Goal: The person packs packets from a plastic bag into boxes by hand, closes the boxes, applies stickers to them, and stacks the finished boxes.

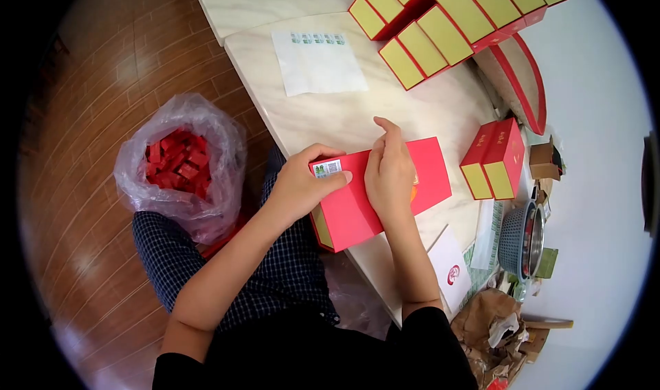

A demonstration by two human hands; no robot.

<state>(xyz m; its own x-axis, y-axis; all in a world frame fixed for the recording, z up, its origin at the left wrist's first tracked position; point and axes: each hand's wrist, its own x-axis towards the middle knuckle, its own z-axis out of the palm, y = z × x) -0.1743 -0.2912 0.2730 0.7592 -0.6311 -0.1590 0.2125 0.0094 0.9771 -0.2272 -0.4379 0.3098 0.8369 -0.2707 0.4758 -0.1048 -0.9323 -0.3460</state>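
Note:
A red gift box (347,214) with a pale yellow end lies at the table's front edge, partly overhanging it. My left hand (306,180) grips its left corner. The thumb presses beside a small white label (327,168) with a green print and a square code, while the fingers are at the far edge. Resting on the lid is my right hand (390,177), its fingers stretched out and partly over an orange emblem. On the table beyond lies a white backing sheet (320,73) with a row of similar labels along its top.
Several red and yellow boxes (440,36) stand in rows at the back; two more (495,157) are at the right. A clear plastic bag (230,163) of small red pieces sits left of my legs. A basket (515,239), white card (447,266) and crumpled brown paper (481,318) lie rightward.

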